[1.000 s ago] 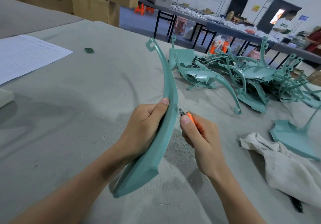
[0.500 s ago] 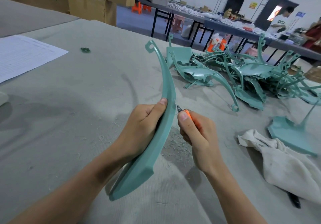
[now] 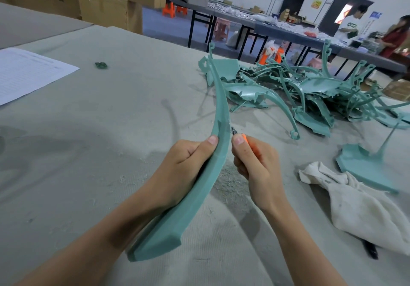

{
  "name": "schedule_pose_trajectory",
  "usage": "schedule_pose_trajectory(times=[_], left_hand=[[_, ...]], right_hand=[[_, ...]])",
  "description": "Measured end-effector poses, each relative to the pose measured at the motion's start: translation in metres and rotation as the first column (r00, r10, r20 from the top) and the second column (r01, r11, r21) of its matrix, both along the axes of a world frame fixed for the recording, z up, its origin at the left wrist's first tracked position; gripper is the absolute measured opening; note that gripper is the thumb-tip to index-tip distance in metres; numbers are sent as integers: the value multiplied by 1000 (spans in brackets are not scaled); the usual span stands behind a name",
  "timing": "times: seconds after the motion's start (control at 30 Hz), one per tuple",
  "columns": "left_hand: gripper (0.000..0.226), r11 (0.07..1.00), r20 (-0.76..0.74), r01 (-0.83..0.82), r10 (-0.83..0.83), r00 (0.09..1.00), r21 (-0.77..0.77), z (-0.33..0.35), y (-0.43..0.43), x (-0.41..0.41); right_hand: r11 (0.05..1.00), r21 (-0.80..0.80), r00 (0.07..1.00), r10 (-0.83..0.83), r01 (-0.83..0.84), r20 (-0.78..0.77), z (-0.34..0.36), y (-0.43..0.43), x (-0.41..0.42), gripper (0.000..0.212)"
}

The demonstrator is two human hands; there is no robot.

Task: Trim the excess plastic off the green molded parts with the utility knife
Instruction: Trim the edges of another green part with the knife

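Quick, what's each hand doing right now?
Left hand: gripping the curved green part.
Right hand: gripping the orange utility knife.

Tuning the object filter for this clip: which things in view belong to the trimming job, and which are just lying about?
Job in hand:
left hand holding the curved green part
right hand gripping the utility knife
pile of green parts
plastic shavings

Lying about:
white rag
printed sheet
cardboard boxes
small dark green piece
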State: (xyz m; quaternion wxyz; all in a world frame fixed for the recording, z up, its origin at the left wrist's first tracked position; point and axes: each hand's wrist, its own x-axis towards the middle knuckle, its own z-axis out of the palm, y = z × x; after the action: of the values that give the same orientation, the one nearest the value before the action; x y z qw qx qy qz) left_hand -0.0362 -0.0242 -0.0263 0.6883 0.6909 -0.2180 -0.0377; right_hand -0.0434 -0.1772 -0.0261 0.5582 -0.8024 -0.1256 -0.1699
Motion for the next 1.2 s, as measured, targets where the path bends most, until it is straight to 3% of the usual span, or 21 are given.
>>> schedule_pose_trajectory(times=[0.57, 0.73, 1.07, 1.13, 1.2], left_hand=[[52, 939, -40, 310, -308, 951, 146, -6, 3, -3], [47, 903, 7, 384, -393, 920, 191, -9, -1, -6], [49, 823, 41, 481, -516, 856, 302, -9, -1, -8], [50, 833, 59, 461, -500, 864, 305, -10, -4, -10], [49, 900, 54, 339, -366, 929, 273, -9, -5, -9]], right_hand=[[996, 46, 997, -72, 70, 42, 8, -28, 12, 64], [994, 67, 995, -92, 89, 39, 13, -43, 16, 66], [969, 180, 985, -161, 170, -65, 22, -65, 27, 53], [940, 259, 974, -194, 220, -120, 25, -69, 26, 51], [918, 313, 964, -192, 243, -183, 26, -70, 24, 51]])
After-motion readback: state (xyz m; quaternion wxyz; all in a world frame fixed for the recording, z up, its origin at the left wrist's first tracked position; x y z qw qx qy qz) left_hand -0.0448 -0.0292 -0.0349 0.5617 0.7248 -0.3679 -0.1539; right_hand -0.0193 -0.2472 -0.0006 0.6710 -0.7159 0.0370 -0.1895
